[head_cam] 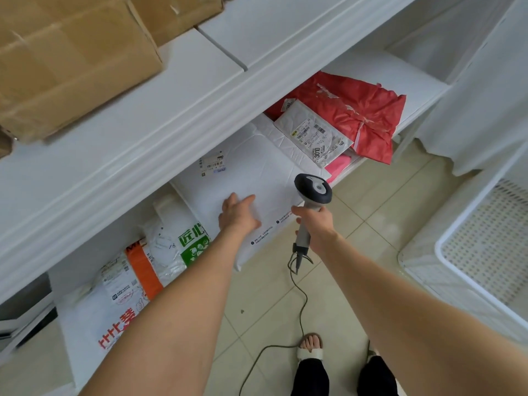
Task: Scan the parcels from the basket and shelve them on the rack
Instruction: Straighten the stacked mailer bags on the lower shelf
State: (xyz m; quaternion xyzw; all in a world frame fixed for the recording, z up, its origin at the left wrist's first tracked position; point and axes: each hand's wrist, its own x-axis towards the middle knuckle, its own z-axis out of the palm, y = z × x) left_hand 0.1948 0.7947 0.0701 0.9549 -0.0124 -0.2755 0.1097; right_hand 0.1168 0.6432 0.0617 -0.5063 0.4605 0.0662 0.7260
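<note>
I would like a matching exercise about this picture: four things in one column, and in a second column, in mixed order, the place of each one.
Things
1. scanner
2. large white parcel
3. red parcel
4. cardboard box

Places
A. on the upper shelf
B. under the flat left hand
C. gripped in the right hand
D. rightmost parcel on the lower shelf

Pairs: 1-C, 2-B, 3-D, 4-A
</note>
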